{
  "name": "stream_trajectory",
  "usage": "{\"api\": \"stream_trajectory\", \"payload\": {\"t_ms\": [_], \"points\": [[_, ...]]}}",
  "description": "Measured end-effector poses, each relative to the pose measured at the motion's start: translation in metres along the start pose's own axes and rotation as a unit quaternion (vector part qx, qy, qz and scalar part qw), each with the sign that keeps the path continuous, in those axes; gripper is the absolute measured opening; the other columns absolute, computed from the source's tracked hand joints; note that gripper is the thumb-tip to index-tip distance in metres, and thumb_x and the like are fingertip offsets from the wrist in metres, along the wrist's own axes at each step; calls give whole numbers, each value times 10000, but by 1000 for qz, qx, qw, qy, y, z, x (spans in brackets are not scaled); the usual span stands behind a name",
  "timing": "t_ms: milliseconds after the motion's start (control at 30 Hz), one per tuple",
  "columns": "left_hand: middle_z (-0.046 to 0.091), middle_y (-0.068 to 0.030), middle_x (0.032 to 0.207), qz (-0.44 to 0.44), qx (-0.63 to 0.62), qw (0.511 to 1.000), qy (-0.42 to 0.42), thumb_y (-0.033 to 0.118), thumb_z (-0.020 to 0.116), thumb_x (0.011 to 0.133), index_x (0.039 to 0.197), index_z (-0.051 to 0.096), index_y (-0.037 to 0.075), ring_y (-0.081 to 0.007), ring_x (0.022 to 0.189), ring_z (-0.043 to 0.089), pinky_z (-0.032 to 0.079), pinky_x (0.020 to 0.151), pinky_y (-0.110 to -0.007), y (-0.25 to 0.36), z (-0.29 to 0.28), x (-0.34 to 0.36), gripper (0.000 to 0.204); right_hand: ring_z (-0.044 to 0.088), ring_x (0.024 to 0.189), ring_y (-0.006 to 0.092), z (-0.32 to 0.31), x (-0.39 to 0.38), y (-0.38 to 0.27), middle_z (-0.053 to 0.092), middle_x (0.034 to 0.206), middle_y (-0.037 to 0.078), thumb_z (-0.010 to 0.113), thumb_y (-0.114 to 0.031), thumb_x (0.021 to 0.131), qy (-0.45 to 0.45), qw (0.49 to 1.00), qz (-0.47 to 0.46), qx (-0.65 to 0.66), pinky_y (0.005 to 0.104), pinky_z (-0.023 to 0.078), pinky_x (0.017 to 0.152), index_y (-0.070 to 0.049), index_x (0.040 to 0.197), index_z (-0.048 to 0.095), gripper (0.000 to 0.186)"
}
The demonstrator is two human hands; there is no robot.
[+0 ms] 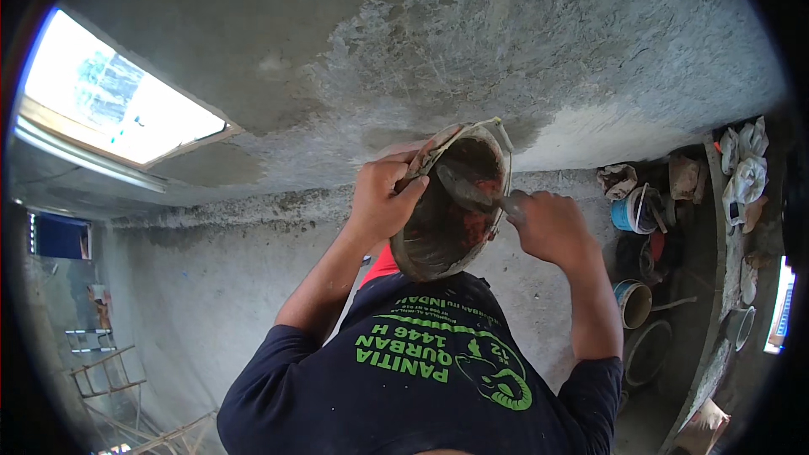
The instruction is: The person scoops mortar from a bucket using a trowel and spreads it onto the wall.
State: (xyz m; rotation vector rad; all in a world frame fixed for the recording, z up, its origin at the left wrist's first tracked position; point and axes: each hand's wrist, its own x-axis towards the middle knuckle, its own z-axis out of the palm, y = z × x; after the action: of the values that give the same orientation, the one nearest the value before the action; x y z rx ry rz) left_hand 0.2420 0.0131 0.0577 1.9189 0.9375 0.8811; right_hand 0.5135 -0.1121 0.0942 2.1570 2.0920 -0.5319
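A mortar-stained bucket (425, 254) is tilted in front of my chest, its mouth facing up toward me. My left hand (381, 202) grips the bucket's left rim, thumb over the edge. My right hand (549, 229) is closed round the handle of a trowel (462, 185) at the bucket's right side. The trowel's grey, dirty blade reaches into the bucket. Reddish patches and a dark grey coating show on the inner wall. The bucket's wire handle (500, 128) stands up at the far rim. My fingers hide most of the trowel's handle.
A rough plastered wall (472, 50) with damp and pale patches rises just ahead. A bright window opening (126, 101) is on the left. Bamboo scaffolding (109, 375) stands at lower left. On the right are a blue-and-white bucket (634, 212), other containers and a ledge with plastic bags (746, 177).
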Motion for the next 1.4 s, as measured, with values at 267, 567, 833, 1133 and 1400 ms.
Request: {"api": "stream_trajectory", "payload": {"t_ms": [267, 567, 833, 1133, 1400], "points": [[741, -234, 1027, 17, 37, 999, 12, 63, 756, 827, 721, 537, -87, -450, 838, 675, 500, 696, -453, 7, -3, -2, 285, 793, 900, 342, 8, 10, -42, 773, 928, 182, 700, -126, 844, -69, 989, -88, -96, 475, 631, 749, -27, 1027, 768, 219], [760, -229, 1089, 31, 73, 997, 7, 16, 731, 870, 883, 627, -108, -194, 681, 532, 438, 625, -349, 3, -1, -5, 162, 796, 917, 325, 16, 41, -58, 791, 957, 177, 691, -144, 861, 20, 989, -119, -83, 453, 638, 788, -48, 907, 818, 166], [662, -164, 834, 8, 41, 999, 19, 38, 739, 881, 888, 649, -92, -182, 673, 521, 424, 626, -353, 4, 2, -10, 158, 790, 986, 322, 4, 25, -56, 800, 1012, 178, 786, -222, 831, -43, 992, -72, -92, 445, 636, 840, -71, 970, 836, 211], [560, -155, 772, 0, 47, 999, 8, 56, 744, 884, 860, 619, -78, -182, 676, 481, 415, 633, -354, 6, 5, -13, 185, 769, 922, 371, 47, 27, -6, 777, 1003, 186, 742, -339, 920, -59, 991, -123, -9, 503, 626, 814, -47, 1128, 779, 361], [617, -223, 801, -31, 49, 997, 50, 111, 771, 847, 869, 649, -74, -291, 607, 511, 432, 608, -393, -18, -14, -27, 223, 622, 499, 136, 70, -18, 84, 674, 743, 100, 620, -395, 1077, -276, 745, 19, 607, 283, 471, 425, -20, 1202, 726, 410]]}}
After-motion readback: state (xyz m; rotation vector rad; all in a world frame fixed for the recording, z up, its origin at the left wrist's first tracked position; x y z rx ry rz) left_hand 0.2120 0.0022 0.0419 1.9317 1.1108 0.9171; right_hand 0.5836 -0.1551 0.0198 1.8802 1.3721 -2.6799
